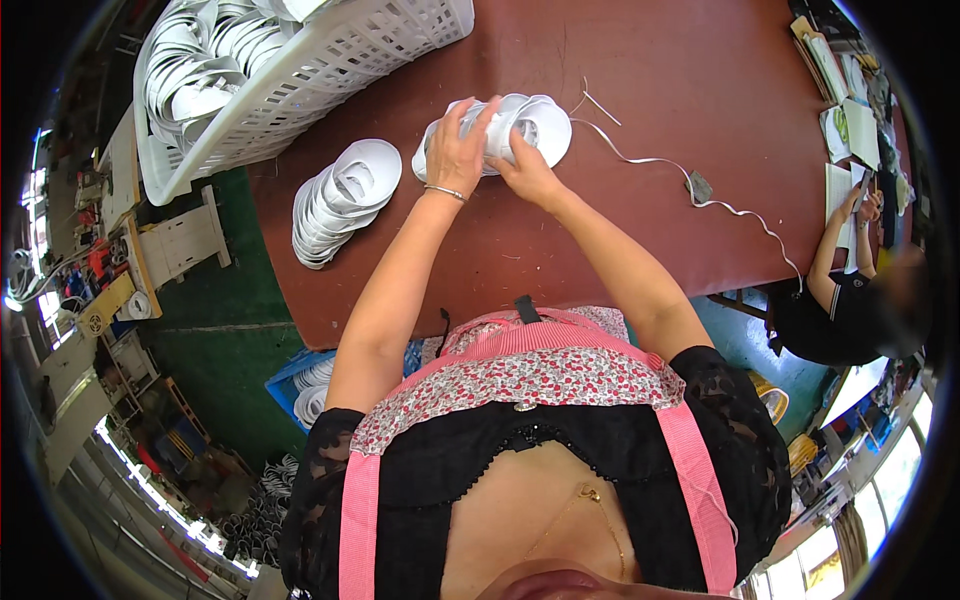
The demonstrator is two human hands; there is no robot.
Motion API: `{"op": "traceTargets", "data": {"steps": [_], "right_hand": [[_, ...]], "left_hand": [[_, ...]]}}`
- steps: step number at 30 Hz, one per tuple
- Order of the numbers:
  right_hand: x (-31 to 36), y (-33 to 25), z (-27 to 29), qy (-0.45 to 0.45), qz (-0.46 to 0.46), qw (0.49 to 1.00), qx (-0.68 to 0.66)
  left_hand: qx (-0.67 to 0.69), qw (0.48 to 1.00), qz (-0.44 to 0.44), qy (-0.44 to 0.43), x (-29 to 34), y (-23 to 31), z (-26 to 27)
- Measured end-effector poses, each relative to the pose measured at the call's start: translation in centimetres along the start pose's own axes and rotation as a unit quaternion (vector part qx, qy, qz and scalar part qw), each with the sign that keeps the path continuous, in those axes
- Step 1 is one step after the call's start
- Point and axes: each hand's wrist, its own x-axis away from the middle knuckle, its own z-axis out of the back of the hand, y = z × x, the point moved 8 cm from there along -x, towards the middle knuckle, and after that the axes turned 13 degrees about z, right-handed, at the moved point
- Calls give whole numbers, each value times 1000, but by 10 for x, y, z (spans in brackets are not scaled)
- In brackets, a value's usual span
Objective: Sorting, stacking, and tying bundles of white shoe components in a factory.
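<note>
A stack of white, curved, ring-shaped pieces lies on its side on the reddish-brown table, held between my two hands. My left hand, with a bracelet at the wrist, curls over its left part from above. My right hand grips the near side, its thumb raised by the opening of the rings. What exactly these pieces are, I cannot tell. To the left, a second stack of the same white pieces leans over on the table, apart from my hands.
A white perforated plastic basket full of similar pieces stands at the far left. A thin white cord trails rightward past a small grey piece. Papers and another person's hands are at the right edge. A blue crate sits below the table.
</note>
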Motion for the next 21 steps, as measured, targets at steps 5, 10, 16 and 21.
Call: {"op": "traceTargets", "data": {"steps": [5, 10, 16, 21], "right_hand": [[-1, 0, -4, -35, 10, 996, 79], [17, -2, 8, -66, 52, 979, 187], [62, -20, 46, 67, 129, 953, 266], [93, -6, 45, 29, 129, 945, 301]], "left_hand": [[-57, 990, -123, -41, 4, 17, -11], [-40, 997, -46, -38, 22, 20, 5], [49, 981, 188, 4, 136, -35, 48], [14, 926, 377, 6, 318, -69, 73]]}}
